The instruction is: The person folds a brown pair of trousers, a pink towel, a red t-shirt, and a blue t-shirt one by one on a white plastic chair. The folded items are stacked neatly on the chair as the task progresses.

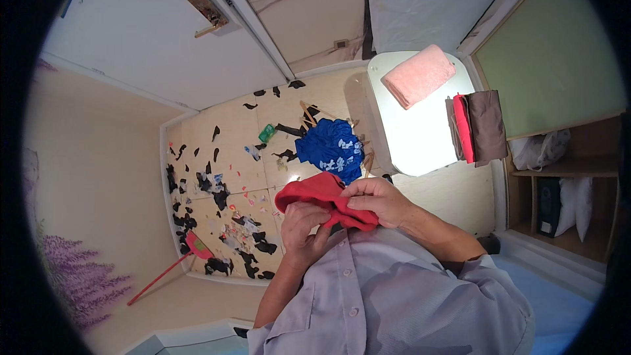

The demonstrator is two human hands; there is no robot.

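Both of my hands grip a red fabric piece (pixel 310 188) in front of my chest. It is rounded and bunched, with a fold or opening towards me; whether it is a cap cannot be told. My left hand (pixel 304 227) pinches its near left edge, the fingers curled over the cloth. On the other side, my right hand (pixel 378 201) holds the right part between thumb and fingers. Just beyond the cloth, a blue garment (pixel 328 145) with white lettering lies crumpled on the floor, beside wooden hangers (pixel 309 114).
A white table (pixel 414 143) at right bears a folded pink towel (pixel 419 76) and folded brown and red cloths (pixel 485 125). Black scraps and litter (pixel 219 195) cover the floor at left, near a red long-handled dustpan or broom (pixel 198 246). Shelves (pixel 567 167) stand far right, a door (pixel 143 49) upper left.
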